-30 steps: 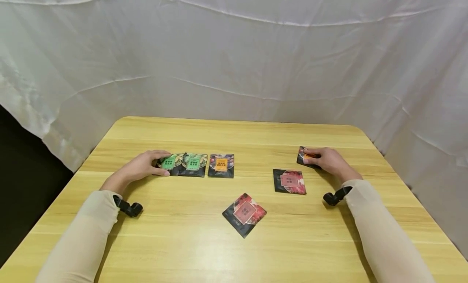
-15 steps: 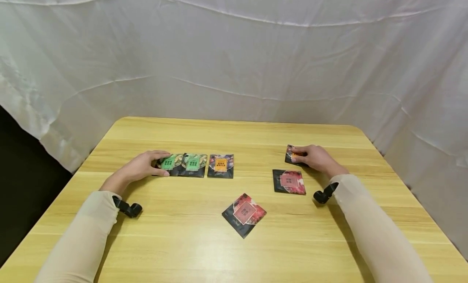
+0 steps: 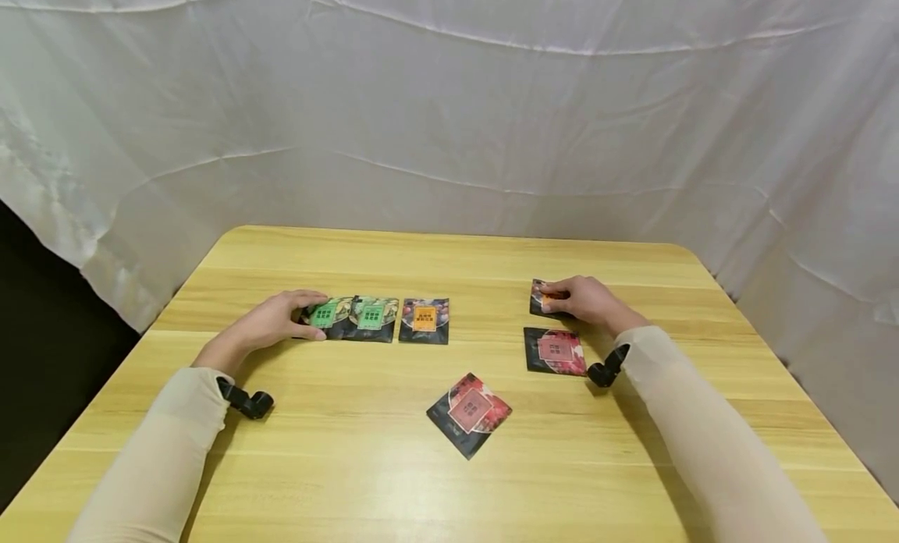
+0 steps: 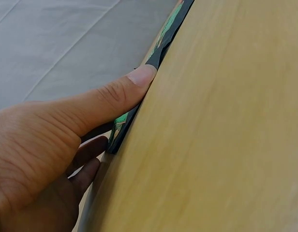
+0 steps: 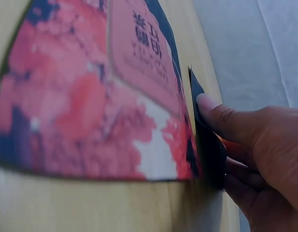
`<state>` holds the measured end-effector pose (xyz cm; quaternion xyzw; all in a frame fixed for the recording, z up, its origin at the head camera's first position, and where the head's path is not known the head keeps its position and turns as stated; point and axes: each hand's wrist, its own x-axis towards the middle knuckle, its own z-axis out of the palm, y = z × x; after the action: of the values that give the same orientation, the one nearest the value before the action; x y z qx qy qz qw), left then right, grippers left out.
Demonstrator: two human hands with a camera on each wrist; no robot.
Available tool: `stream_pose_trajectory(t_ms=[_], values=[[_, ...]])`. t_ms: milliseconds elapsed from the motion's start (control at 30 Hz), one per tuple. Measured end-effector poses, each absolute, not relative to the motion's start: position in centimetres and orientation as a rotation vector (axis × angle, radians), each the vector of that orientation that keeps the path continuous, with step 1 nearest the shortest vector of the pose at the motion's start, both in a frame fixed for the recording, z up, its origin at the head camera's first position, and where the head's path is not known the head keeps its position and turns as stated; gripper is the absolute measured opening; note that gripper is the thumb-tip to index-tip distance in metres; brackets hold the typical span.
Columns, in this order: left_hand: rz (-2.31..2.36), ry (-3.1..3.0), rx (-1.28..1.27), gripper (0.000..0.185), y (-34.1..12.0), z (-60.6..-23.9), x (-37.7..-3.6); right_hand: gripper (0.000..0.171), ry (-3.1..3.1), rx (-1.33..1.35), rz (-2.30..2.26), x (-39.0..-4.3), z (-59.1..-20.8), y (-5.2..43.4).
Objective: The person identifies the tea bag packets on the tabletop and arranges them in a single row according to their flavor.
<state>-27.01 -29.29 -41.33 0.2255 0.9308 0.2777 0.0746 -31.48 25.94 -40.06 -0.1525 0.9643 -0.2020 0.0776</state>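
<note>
Two black sachets with green labels lie side by side at the left of the table. My left hand (image 3: 270, 321) holds the left green-labelled sachet (image 3: 325, 315), thumb at its near edge and fingers at its far edge. The right green-labelled sachet (image 3: 374, 317) adjoins it. A sachet with an orange label (image 3: 424, 320) lies flat just right of these. At the right, my right hand (image 3: 586, 299) pinches another orange-labelled sachet (image 3: 539, 297), low over the table; the hand covers much of it. In the right wrist view its dark edge (image 5: 207, 140) stands between thumb and fingers.
One red-labelled sachet (image 3: 555, 350) lies just in front of my right hand. Another red-labelled sachet (image 3: 469, 414) lies turned cornerwise near the middle front. The wooden table (image 3: 337, 465) backs onto a pale hanging cloth (image 3: 449, 114).
My right hand has moved left with the orange-labelled sachet, to behind the nearer-right red-labelled sachet. My left hand and the sachets lying on the table have stayed in place.
</note>
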Motion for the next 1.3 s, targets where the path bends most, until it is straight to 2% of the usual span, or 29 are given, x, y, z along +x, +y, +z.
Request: stream_pose_trajectory(t_ms=[1300], values=[[0.837, 2.781, 0.650, 0.081, -29.4, -41.3, -27.2, 0.049, 2.803, -0.546, -0.641, -31.2, -39.7, 19.0]])
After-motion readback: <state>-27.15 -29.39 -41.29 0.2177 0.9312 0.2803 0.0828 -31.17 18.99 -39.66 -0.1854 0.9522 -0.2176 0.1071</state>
